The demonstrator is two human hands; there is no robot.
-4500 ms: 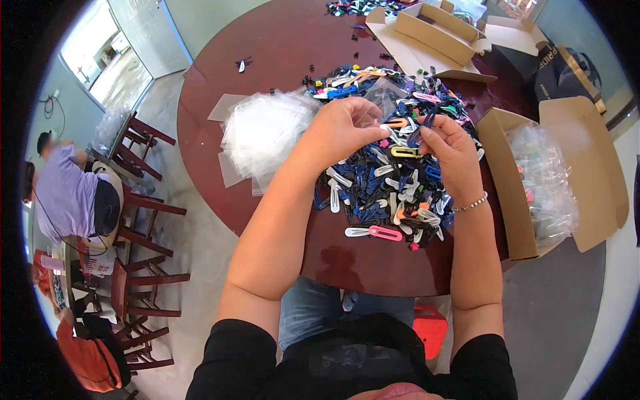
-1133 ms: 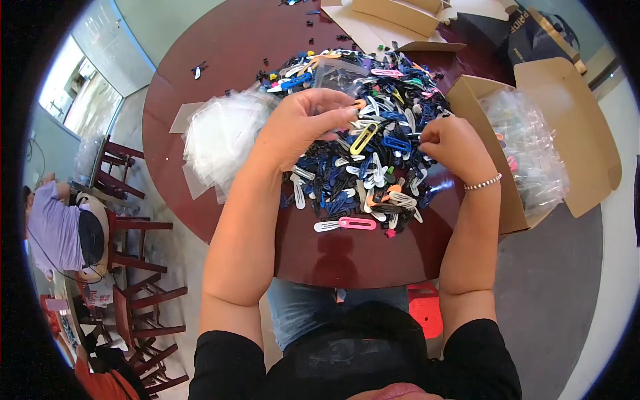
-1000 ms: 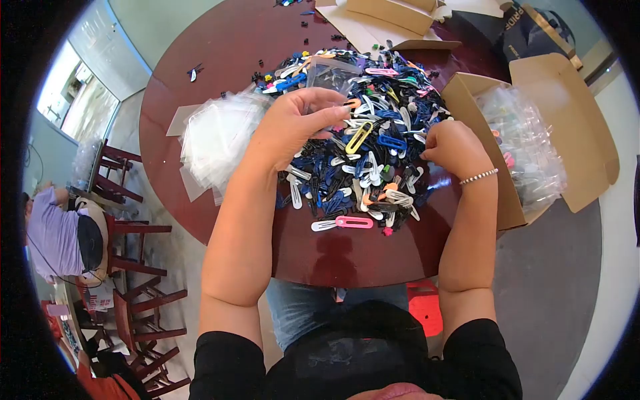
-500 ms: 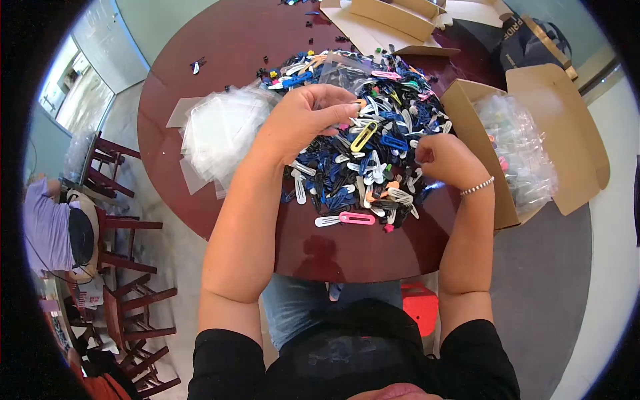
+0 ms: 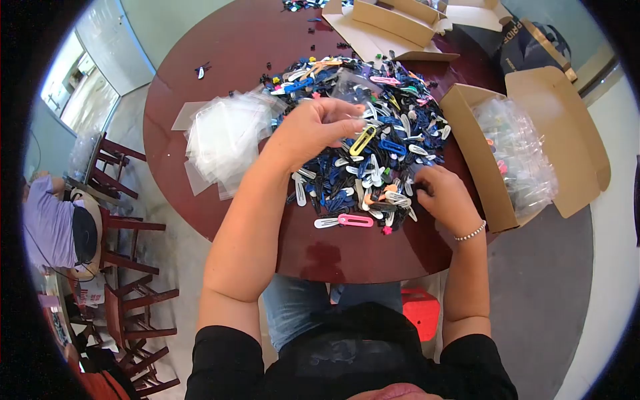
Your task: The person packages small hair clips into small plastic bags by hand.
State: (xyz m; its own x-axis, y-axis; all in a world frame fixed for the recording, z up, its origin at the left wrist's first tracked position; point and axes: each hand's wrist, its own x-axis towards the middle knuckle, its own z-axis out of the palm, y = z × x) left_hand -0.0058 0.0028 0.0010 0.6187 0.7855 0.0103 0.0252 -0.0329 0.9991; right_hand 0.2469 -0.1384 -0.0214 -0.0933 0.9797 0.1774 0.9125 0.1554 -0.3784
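A large pile of hair clips (image 5: 327, 177) in black, navy, white and brighter colours covers the middle of the round table. My left hand (image 5: 320, 130) hovers over the pile's left part, thumb and fingers apart with a gap between them; I see nothing held there. Just beyond its fingers a clear plastic bag (image 5: 353, 87) lies on the clips, and a yellow clip (image 5: 363, 141) is below the thumb. My right hand (image 5: 443, 193), with a beaded bracelet, is at the pile's right edge. Its fingers are curled together, and their tips' contents are hidden.
A stack of clear bags (image 5: 223, 137) lies left of the pile. On the right, an open cardboard box (image 5: 477, 160) holds filled clear bags (image 5: 517, 157). More cardboard (image 5: 393, 23) is at the back. A pink clip (image 5: 355, 220) lies at the near edge of the pile.
My right hand has moved down and nearer to me along the pile's right edge. My left hand has stayed about in place, its fingers a little wider apart.
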